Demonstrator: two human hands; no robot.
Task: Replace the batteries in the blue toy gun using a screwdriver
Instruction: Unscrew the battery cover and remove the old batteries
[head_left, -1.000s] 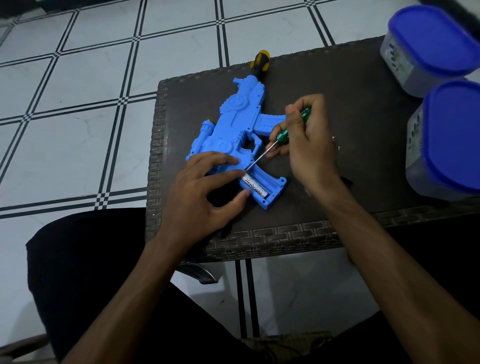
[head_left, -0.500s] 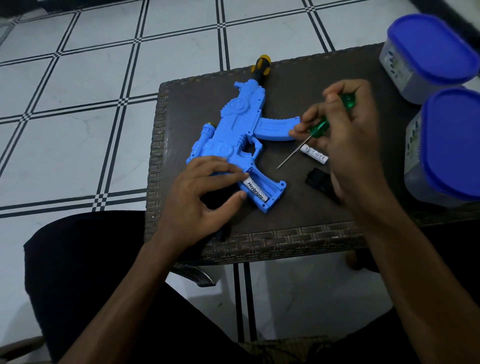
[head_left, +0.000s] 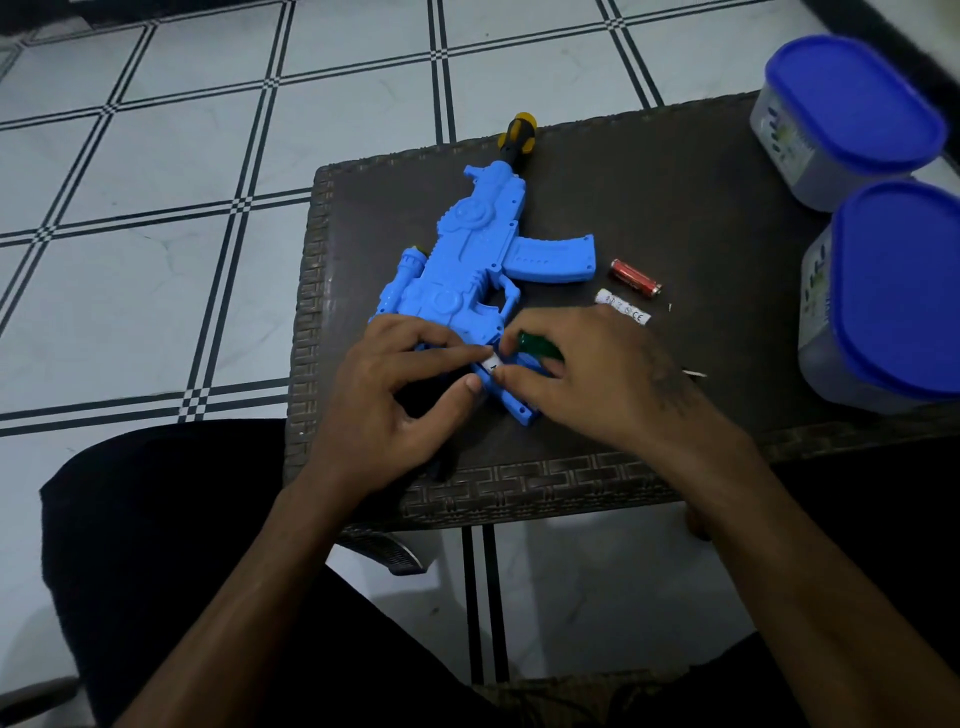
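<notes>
One blue toy gun (head_left: 470, 260) lies on one dark woven table (head_left: 649, 197). Two hands work at its grip: one left hand (head_left: 395, 395) and one right hand (head_left: 587, 379). Three batteries are visible: one red battery (head_left: 635, 277) and one white battery (head_left: 622, 306) loose on the tabletop, and one white battery in the grip (head_left: 492, 362). Two screwdrivers appear, one green-handled screwdriver (head_left: 537, 345) and one black-and-yellow screwdriver (head_left: 516, 136). Two blue-lidded containers (head_left: 852, 109) (head_left: 898, 291) stand at the table's right edge.
</notes>
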